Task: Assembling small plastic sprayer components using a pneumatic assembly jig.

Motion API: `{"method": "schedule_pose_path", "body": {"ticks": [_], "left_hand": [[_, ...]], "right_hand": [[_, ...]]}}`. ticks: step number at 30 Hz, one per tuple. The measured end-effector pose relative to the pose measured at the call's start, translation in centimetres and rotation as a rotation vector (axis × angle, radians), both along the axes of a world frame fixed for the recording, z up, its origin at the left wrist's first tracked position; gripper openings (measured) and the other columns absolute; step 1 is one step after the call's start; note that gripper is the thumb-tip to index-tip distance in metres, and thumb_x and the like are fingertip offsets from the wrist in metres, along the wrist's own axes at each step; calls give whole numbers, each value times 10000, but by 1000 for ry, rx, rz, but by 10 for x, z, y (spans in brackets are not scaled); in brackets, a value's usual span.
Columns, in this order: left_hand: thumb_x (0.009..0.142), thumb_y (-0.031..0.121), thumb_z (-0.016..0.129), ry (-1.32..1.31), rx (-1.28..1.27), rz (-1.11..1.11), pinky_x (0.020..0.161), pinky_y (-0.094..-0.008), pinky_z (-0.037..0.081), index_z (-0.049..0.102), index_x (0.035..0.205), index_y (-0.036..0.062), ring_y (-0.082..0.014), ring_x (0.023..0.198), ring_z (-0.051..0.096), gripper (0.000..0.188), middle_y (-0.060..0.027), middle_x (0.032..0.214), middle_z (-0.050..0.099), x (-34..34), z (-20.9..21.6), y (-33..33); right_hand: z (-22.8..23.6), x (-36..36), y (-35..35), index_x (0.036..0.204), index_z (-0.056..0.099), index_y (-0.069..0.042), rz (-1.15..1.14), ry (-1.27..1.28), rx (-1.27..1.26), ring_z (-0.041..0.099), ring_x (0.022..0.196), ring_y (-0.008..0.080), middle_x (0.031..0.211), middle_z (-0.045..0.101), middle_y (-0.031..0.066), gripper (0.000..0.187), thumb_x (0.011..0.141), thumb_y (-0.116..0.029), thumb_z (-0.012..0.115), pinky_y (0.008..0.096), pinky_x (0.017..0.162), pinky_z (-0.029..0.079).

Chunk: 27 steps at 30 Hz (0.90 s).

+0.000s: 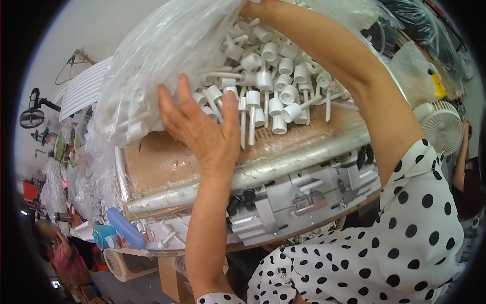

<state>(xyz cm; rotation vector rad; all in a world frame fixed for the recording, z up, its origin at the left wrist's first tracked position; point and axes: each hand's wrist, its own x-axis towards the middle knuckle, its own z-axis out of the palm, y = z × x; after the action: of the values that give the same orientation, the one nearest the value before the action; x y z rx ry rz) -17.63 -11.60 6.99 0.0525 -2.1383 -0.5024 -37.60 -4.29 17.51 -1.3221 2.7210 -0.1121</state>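
White plastic parts [288,95], each pairing a cup-shaped head with a thin stem, are lying in a loose heap on the far half of the brown cardboard [162,157], some stems pointing toward its near edge. A clear plastic bag [162,76] is covering the heap's left side and rising beyond the cardboard's far left. The left hand [202,134] is hovering over the middle of the cardboard, just beside the heap; its grip is standing wide open, fingers spread toward the bag and thumb raised by the parts, apparently holding nothing. Whether a fingertip is touching the bag, I cannot tell. The right forearm [324,40] is spanning the space above the cardboard's right side, and its hand is lying out of view beyond the far side, so I cannot tell how that grip is set. Along the cardboard's near edge a plastic-wrapped bar [304,161] is running, and nearer than the cardboard a silvery metal fixture [314,202] is sitting on the table [354,203]. A blue case [125,228] is resting to the near left of the cardboard; a white fan [440,129] is standing to its right.
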Motion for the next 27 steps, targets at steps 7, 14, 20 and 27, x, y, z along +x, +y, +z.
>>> {"method": "schedule_pose_path", "body": {"ticks": [7, 14, 20, 27], "left_hand": [[812, 345, 566, 73, -5, 69, 1028, -469, 160, 372, 1289, 73, -378, 1250, 226, 582, -237, 1353, 248, 1, -6, -11], [825, 372, 508, 62, 15, 82, 985, -521, 186, 415, 1272, 150, -373, 1239, 245, 507, -201, 1348, 292, -22, -11, -13], [813, 329, 545, -4, -15, 72, 982, -482, 238, 458, 1236, 148, -368, 1213, 292, 468, -202, 1325, 330, 11, -2, -16], [771, 159, 608, -37, -205, -318, 747, -344, 426, 614, 967, 71, -227, 845, 543, 215, -123, 878, 580, 38, 26, 38]], "right_hand": [[8, 43, 11, 1192, 517, -154, -52, -139, 108, 494, 1072, 250, 1214, 516, 87, 435, 853, -402, 404, 385, 877, 394], [-3, 23, 19, 1209, 536, -164, 107, -37, -102, 530, 1046, 273, 1180, 555, 106, 543, 781, -498, 529, 377, 876, 406], [-14, 99, 64, 1091, 598, -93, 165, 319, -308, 575, 972, 282, 1045, 601, 139, 465, 746, -405, 606, 382, 811, 452], [-48, 218, 133, 774, 632, -39, -91, 471, -274, 609, 589, 284, 605, 606, 118, 259, 747, -295, 607, 394, 584, 482]]}}
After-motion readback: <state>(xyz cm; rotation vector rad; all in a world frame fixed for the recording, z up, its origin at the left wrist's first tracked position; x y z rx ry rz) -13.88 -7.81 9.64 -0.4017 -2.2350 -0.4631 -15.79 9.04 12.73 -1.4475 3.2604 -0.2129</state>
